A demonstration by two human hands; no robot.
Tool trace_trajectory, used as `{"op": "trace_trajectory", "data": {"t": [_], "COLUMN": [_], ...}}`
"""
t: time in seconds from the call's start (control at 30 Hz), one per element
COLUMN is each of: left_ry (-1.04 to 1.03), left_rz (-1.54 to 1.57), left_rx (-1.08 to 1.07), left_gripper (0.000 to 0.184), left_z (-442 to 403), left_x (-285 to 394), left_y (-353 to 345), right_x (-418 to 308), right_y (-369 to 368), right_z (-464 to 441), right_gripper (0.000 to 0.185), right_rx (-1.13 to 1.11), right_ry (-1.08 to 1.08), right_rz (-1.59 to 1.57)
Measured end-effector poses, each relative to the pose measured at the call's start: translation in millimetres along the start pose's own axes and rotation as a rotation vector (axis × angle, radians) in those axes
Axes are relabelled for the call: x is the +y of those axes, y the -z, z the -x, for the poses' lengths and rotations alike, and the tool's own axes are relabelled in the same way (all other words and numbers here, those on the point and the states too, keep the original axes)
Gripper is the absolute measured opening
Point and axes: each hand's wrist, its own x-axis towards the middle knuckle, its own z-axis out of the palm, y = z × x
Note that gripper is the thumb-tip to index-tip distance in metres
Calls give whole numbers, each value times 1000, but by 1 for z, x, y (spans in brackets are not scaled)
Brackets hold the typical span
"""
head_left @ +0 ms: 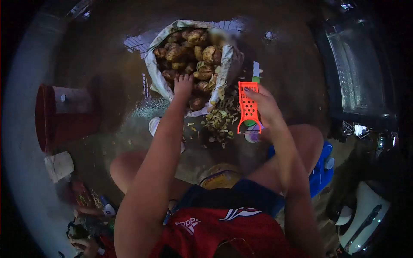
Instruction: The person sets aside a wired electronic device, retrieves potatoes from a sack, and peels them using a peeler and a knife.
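Observation:
An open white sack (151, 64) full of brown, unpeeled potatoes (176, 52) stands on the floor in front of me. My left hand (183, 85) reaches over its near edge, fingers stretched out on the potatoes and not visibly closed round one. To the right of the sack, my right hand (269, 105) grips an orange vegetable peeler (248, 103) with grater holes, its blade end pointing toward me. Just beyond it lies a knife (256, 69) with a pale blade and a green part. Peelings (220, 122) are heaped against the sack's near right side.
At the left stands a reddish-brown bucket (71, 114), with a white container (59, 166) nearer me. A yellowish round object (220, 176) sits between my legs. Beside my right leg is a blue plastic stool (322, 172). The dark floor (116, 64) looks wet.

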Motion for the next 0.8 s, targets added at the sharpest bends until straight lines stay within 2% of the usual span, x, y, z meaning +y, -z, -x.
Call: {"op": "trace_trajectory", "data": {"t": [0.1,0.13,0.23,0.33,0.43,0.47,0.57,0.6,0.7,0.8], "left_ry": [20,57,242,419,297,139,-73,-105,-80,8], "left_rz": [-21,108,849,1765,2328,2378,2576,2541,2519,2337], "left_rx": [-196,-215,-178,-458,-495,-560,-779,-780,-715,-709], "left_gripper": [43,40,42,43,48,53,57,60,59,57], "left_z": [-5,-3,1,10,45,48,80,93,130,152], "left_x": [-1,-5,-20,-37,-31,-36,-24,-11,8,19], "left_y": [18,27,44,93,166,158,183,203,211,211], "right_x": [-2,-3,-6,2,9,12,20,18,24,18], "right_y": [-1,-1,-3,-6,-4,-4,-13,-17,-23,-36], "right_z": [-1,0,-1,-1,-8,-9,-4,3,9,29], "right_gripper": [20,21,23,22,20,20,21,23,24,26], "right_rx": [-15,-37,-90,-81,-30,-5,-25,-55,-27,-60], "right_ry": [-2,-17,-31,11,73,93,161,192,139,173], "right_rz": [63,95,120,137,357,460,498,473,382,479]}}
